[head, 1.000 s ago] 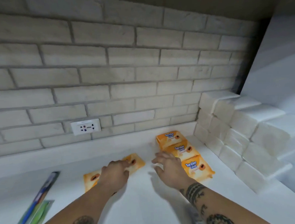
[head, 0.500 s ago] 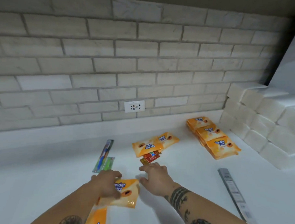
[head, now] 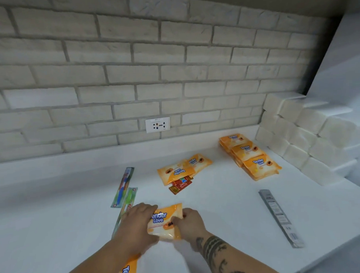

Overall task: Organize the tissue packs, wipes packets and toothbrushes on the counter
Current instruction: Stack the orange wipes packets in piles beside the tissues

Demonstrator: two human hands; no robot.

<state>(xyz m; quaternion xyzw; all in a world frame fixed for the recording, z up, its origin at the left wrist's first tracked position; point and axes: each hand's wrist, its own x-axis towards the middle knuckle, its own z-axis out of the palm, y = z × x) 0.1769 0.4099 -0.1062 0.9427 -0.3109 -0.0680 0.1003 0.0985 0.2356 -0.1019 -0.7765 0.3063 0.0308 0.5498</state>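
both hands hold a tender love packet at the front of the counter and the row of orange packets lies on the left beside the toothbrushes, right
No. The head view shows the row of orange packets on the right, beside the stacked white tissue packs; the toothbrushes lie on the left. The left hand and right hand do hold a Tender Love packet at the counter's front.

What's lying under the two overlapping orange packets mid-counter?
Red sachets poke out from under the overlapping orange packets; their upper parts and exact count are covered.
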